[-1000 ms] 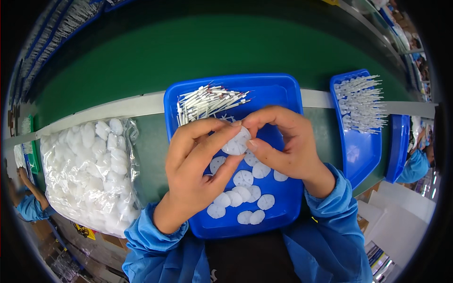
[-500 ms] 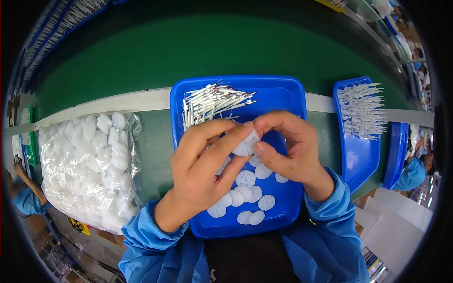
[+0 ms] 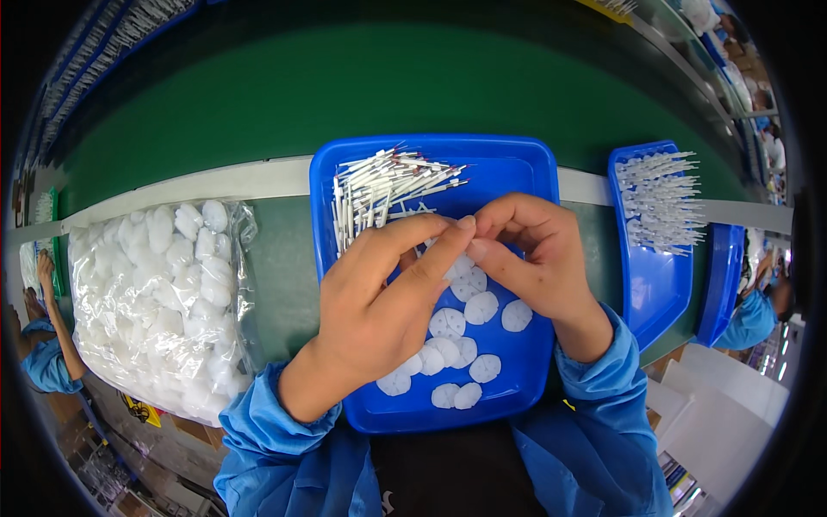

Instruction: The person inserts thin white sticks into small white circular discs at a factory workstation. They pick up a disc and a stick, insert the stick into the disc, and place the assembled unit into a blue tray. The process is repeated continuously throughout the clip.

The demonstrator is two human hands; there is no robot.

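My left hand (image 3: 379, 297) and my right hand (image 3: 538, 258) meet fingertip to fingertip above a blue tray (image 3: 362, 418). Both are closed in a pinch; whatever sits between the fingertips is hidden. Below them in the tray lie several thin white discs (image 3: 446, 323) with small marks, some overlapping. One white disc (image 3: 517, 315) rests apart, under my right wrist. In the tray's far left corner is a heap of slim white sticks (image 3: 388, 185) with dark, thin ends, a few partly covered by my left hand.
A clear plastic bag (image 3: 159, 302) full of white rounded pieces lies left of the tray. To the right, a blue bin (image 3: 659, 284) holds many white spiky parts (image 3: 659, 198). Green worktop (image 3: 413, 86) stretches beyond. Another person's arm (image 3: 60, 327) shows at the far left.
The white disc seen between my fingertips no longer shows there. My fingertips have come closer together, and my right hand has shifted slightly up, uncovering discs beneath it.
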